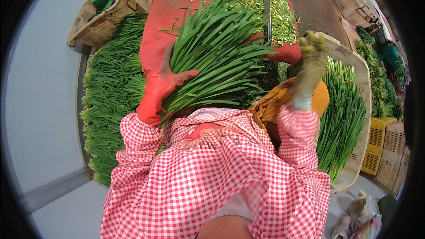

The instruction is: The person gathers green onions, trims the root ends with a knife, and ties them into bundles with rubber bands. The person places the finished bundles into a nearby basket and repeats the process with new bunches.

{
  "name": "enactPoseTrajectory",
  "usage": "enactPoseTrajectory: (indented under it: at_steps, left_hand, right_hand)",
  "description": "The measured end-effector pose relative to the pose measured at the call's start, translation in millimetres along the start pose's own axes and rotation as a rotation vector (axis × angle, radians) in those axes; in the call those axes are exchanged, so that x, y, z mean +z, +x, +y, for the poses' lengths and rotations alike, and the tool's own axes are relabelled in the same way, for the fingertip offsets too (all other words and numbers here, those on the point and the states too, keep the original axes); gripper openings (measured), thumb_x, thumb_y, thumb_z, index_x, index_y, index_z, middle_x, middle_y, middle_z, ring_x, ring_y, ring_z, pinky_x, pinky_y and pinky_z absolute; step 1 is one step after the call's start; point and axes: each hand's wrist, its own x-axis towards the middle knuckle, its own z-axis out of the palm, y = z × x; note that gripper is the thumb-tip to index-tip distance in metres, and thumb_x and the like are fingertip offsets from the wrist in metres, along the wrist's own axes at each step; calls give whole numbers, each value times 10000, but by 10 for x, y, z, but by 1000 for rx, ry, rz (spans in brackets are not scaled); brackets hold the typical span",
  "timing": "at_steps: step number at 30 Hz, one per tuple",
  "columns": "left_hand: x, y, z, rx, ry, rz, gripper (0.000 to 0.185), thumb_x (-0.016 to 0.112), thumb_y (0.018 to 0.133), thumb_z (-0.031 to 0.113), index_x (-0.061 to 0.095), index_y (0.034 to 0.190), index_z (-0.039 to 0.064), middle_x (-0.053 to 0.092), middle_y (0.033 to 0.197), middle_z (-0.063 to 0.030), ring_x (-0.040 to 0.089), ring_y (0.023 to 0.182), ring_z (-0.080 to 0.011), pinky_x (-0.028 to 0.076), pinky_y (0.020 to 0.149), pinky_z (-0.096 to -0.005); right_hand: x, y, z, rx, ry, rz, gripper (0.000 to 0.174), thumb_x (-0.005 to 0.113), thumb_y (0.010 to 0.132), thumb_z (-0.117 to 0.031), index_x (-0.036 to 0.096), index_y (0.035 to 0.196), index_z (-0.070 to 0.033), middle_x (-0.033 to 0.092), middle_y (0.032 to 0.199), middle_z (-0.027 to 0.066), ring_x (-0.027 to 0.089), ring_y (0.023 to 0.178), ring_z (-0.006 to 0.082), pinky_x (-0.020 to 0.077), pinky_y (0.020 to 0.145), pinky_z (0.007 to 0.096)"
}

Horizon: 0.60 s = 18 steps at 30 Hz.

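A large bunch of green garlic chives (pixel 212 56) lies across my lap and the red cloth-covered surface (pixel 162 13), its leaves fanned away from me. My left hand (pixel 164 83), in a red rubber glove, is spread against the bunch's left side near a red tie, thumb and fingers around the stalks. In a worn, yellowish glove, my right hand (pixel 307 63) is raised right of the bunch and blurred; whether it holds anything is unclear. Behind the bunch a dark metal blade (pixel 267 13) stands upright among chopped pale stem ends (pixel 284 20).
Stacked chives (pixel 113 99) fill the left side beside a pale wall. At right, a plastic crate (pixel 365 96) holds tied chive bundles (pixel 342 116). More crates (pixel 348 0) stand farther right, and a yellow one (pixel 375 146) sits lower. Plastic bags (pixel 362 215) lie at lower right.
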Motion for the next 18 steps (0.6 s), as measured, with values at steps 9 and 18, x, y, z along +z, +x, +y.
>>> enactPoseTrajectory:
  at_steps: [9, 18]
  left_hand:
    - [59, 44, -274, -26, -649, 172, 516, 754, 779, 122, 516, 1204, -48, 653, 996, -73, 600, 810, -128, 476, 748, -245]
    - [109, -91, -222, -10, -660, 314, 456, 759, 777, 115, 538, 1148, -31, 653, 927, -51, 591, 777, -113, 475, 736, -236]
  right_hand:
    - [600, -1014, 657, -434, -1483, -897, 450, 493, 829, -114, 504, 1279, -104, 581, 1188, 79, 509, 1193, 218, 307, 1087, 412]
    - [475, -1054, 486, -448, -1109, -842, 935, 815, 551, -377, 433, 1350, -77, 449, 1340, 159, 446, 1218, 363, 380, 1010, 460]
